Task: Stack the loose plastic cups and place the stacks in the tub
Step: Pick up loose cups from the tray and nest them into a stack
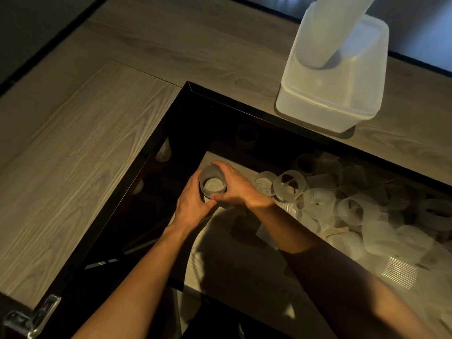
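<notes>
Plastic, frosted and ribbed, forms every cup shown.

Head view. The cup (212, 185) in work is held upright, mouth up, at the far left corner of the recess (232, 260). This recess is a sunken wooden floor bounded by a black frame (244, 104) set into the desk (73, 143). From above it cannot be told whether this is one cup or a short nest, nor whether its base rests on the floor. The loose cups (318, 200) lie heaped along the right of the recess, just beside the right hand. The tub (330, 106) stands on the desk beyond the far edge of the frame. It carries a tall stack (340, 28) that leans out of its top.

Handling (judgement): the cup appears thin-walled, very light and springy. The wall will likely buckle under a hard squeeze, while the ribs give some grip. Take hold on opposite sides of the wall near the rim, with light pressure.

Hands: the left hand (193, 204) wraps the near left side of the cup, fingers curled on the wall. The right hand (234, 189) wraps the far and right side, thumb at the near wall. Both are closed to the cup's width and hold nothing else.
</notes>
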`<state>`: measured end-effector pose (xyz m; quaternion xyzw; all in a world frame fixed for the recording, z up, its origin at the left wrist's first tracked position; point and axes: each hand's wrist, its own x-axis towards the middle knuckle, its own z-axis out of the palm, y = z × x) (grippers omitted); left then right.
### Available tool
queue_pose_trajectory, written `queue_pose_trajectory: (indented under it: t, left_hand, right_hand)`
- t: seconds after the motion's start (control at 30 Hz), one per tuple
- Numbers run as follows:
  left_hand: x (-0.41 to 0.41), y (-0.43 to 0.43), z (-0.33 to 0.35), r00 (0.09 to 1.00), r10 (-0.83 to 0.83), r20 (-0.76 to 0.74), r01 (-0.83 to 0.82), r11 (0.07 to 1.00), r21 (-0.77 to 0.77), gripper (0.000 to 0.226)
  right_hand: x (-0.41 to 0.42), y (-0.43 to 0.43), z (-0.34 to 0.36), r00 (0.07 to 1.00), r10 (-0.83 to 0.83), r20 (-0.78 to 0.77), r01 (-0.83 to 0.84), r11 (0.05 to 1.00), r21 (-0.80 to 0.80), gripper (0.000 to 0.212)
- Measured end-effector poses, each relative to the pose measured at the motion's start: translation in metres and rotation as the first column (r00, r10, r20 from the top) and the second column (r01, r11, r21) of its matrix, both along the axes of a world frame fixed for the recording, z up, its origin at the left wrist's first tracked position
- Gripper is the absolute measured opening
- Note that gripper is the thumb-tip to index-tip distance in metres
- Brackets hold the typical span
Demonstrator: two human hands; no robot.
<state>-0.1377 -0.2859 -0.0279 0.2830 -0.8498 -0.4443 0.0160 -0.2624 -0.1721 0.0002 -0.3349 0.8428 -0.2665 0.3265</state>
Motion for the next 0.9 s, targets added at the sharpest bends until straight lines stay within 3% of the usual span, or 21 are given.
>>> queue_pose_trajectory:
  t: [0.23, 0.47, 0.6, 0.77, 0.9]
  left_hand:
    - [0.011, 0.01, -0.005, 0.998, -0.035, 0.044, 0.028, 0.99, 0.139, 0.097]
    - [0.021, 0.025, -0.006, 0.99, -0.074, 0.117, 0.071, 0.997, 0.028, 0.104]
    - [0.036, 0.049, -0.003, 0.988, -0.118, 0.103, 0.113, 0.992, 0.054, 0.097]
    - [0.053, 0.075, -0.004, 0.969, -0.214, 0.126, 0.206, 0.976, 0.075, 0.088]
    - [0.059, 0.086, 0.0, 0.969, -0.212, 0.127, 0.199, 0.974, 0.111, 0.087]
  right_hand:
    - [0.017, 0.009, -0.027, 0.996, -0.067, 0.052, 0.066, 0.997, 0.037, 0.103]
    - [0.043, 0.034, -0.033, 0.971, -0.105, -0.213, 0.098, 0.994, -0.046, 0.09]
    - [0.064, 0.064, -0.028, 0.963, -0.153, -0.223, 0.14, 0.988, -0.072, 0.082]
    - [0.087, 0.095, -0.041, 0.954, -0.163, -0.251, 0.151, 0.986, -0.066, 0.085]
    - [0.093, 0.103, -0.039, 0.89, -0.119, -0.441, 0.11, 0.993, -0.047, 0.095]
